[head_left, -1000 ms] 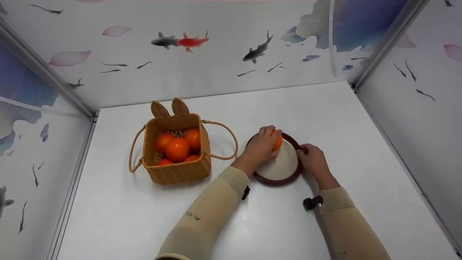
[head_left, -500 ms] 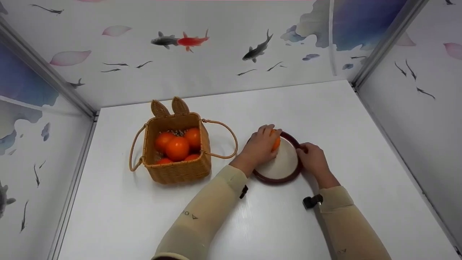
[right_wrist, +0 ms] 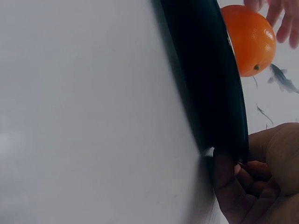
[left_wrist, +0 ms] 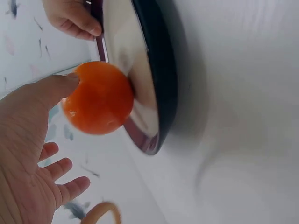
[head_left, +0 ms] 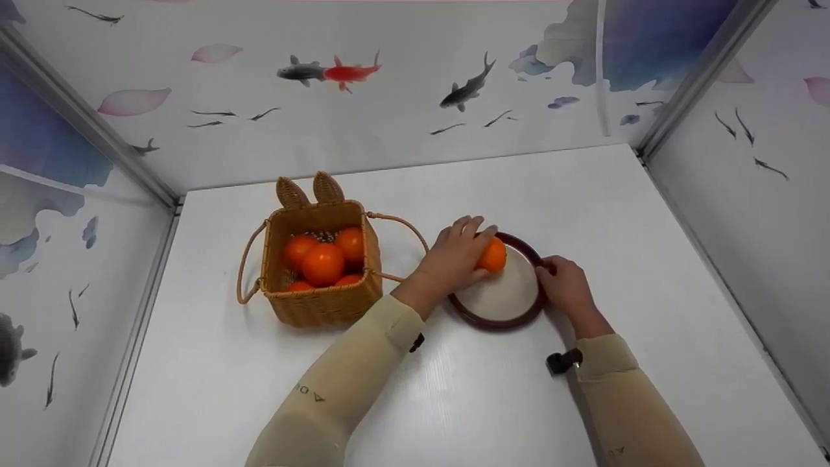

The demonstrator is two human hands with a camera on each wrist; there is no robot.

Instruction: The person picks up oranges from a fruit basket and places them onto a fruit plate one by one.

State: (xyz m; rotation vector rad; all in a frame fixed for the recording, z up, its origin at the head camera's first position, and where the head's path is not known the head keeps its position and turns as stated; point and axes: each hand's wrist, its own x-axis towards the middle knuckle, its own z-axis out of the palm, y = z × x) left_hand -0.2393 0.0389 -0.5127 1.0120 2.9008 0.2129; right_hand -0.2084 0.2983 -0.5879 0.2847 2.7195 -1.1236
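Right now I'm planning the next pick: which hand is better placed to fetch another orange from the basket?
Left. The left hand is open beside the wicker basket, only touching the orange; the right hand grips the plate rim on the far side.

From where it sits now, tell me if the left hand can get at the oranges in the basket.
Probably yes. The left hand is open beside the orange on the plate, and the basket stands right next to it with its top open. Nothing lies between them except a thin handle loop.
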